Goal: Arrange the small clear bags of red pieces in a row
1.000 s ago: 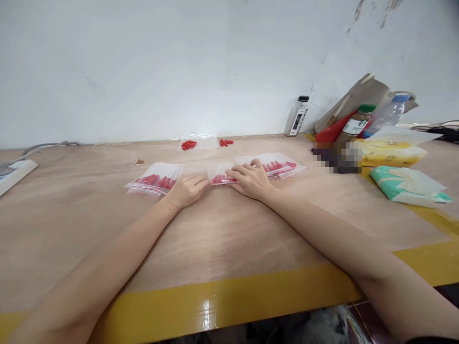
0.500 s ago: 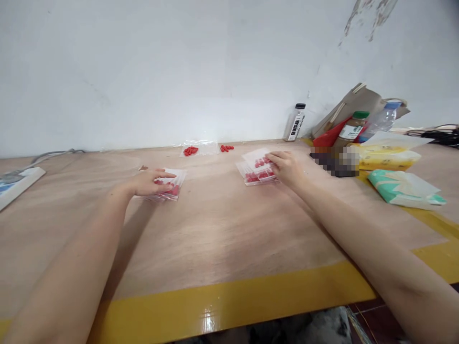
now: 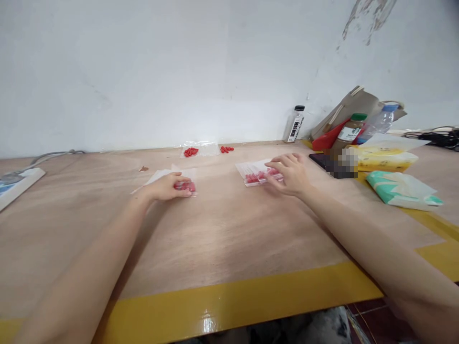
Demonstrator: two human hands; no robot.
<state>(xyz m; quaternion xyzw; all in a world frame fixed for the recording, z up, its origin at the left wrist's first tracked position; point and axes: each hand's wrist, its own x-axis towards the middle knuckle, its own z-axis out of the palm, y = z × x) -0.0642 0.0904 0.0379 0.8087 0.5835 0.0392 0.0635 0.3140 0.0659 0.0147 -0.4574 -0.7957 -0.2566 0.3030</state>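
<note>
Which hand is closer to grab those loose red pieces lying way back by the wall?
Probably the right hand. It rests on the right stack of bags, nearer the loose red pieces than the left hand, which lies on the left bags, farther from the wall.

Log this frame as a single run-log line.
left hand flat on left stack of clear bags with red pieces | right hand flat on right stack | loose red pieces by wall | wooden table
</note>
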